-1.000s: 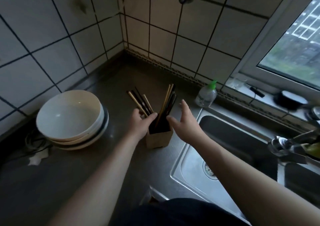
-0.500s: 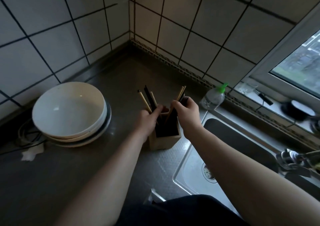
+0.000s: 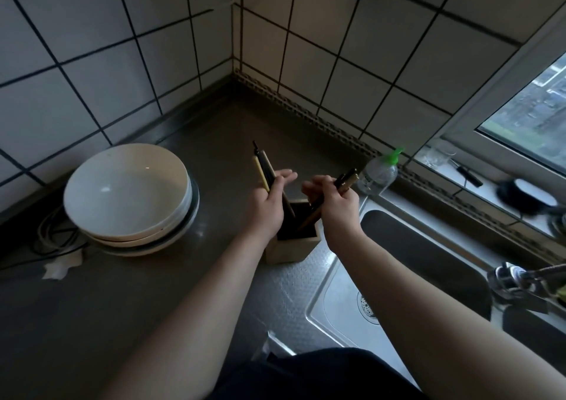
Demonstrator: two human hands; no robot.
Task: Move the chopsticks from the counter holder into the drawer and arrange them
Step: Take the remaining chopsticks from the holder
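A square wooden holder (image 3: 292,248) stands on the steel counter beside the sink. My left hand (image 3: 269,206) grips one bundle of dark and pale chopsticks (image 3: 262,167), whose tops stick up above the hand; the fingers are partly spread. My right hand (image 3: 333,203) is closed around a second bundle of chopsticks (image 3: 347,179) that leans to the right. The lower ends of both bundles hang just above or inside the holder's dark opening. No drawer is in view.
Stacked white bowls (image 3: 128,197) sit left of the holder, with cables (image 3: 52,240) behind them. A clear bottle with a green cap (image 3: 379,173) stands at the back right. The steel sink (image 3: 398,277) and its tap (image 3: 514,280) lie right. Tiled walls close the corner.
Both hands closed around the chopsticks, split them into two bundles and lifted them partly out of the holder. The camera view tilted and moved closer.
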